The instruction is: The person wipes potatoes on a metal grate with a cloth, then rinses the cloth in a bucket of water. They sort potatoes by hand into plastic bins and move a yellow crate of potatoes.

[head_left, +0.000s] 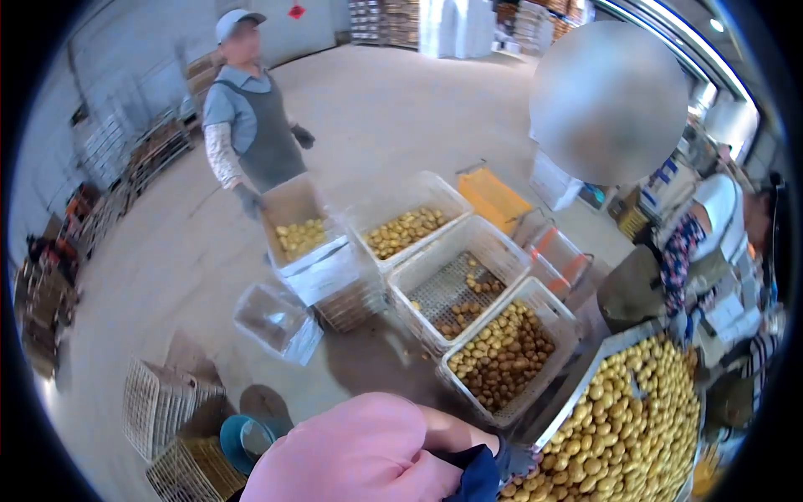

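At the bottom centre, a pink sleeve leads to a bare forearm and my left hand (516, 462), in a dark grey glove. The hand is low at the near left edge of a metal-rimmed table (577, 389) heaped with yellow potatoes (615, 418), beside or touching the nearest ones. Its fingers are too small and partly hidden to show whether they grip anything. Dark blue cloth (475, 475) lies just below the wrist. My right hand is not in view. A white crate (510, 356) of potatoes, some darker, stands left of the table.
Two more white crates (447, 289) (410, 226) hold potatoes. A person (259, 117) in cap and apron stands behind a potato box (299, 238); another person (711, 217) leans at the table's far side. An empty clear-lined box (280, 322), stacked crates (159, 406) and teal bucket (247, 442) stand left.
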`<state>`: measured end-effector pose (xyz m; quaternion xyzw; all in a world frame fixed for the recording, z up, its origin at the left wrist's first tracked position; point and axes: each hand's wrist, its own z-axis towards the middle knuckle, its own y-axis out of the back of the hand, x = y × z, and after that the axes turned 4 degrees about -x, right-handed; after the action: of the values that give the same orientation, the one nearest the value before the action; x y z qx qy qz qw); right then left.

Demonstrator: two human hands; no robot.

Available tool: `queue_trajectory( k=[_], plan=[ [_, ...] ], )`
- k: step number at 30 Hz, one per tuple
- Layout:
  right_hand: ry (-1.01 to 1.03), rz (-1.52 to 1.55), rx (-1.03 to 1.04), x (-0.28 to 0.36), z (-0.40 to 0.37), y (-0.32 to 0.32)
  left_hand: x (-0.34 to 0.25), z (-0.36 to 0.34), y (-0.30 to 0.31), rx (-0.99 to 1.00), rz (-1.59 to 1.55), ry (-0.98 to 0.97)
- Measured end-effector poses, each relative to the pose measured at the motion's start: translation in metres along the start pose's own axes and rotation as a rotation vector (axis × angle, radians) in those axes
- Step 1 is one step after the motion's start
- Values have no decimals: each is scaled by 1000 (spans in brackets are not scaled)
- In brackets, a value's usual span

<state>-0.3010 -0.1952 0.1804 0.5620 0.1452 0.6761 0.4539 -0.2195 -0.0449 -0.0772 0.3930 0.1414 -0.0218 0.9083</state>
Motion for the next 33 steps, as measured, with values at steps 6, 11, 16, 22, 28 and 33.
queue_trajectory(
  k=[6, 11, 16, 22, 28, 33],
  plan=[
    [-126, 74, -210, -46, -43, 66, -24, 35, 14, 4, -1505, 582],
    [-246, -17, -243, -10, -78, 74, -50, 91, 92, 439, -1795, 1080],
    [-206, 44, -649, -53, -145, 68, -64, 60, 41, 275, -1541, 1272],
    [-44, 265, -1096, 8, -170, 111, -66, 72, 28, 345, -1191, 995],
    [-60, -1283, -1032, 52, -225, 197, -43, 86, 0, 318, -1200, 926],
    [-553, -808, -1269, -5, -413, 238, 76, 123, 27, 4, -1646, 675]
  ],
)
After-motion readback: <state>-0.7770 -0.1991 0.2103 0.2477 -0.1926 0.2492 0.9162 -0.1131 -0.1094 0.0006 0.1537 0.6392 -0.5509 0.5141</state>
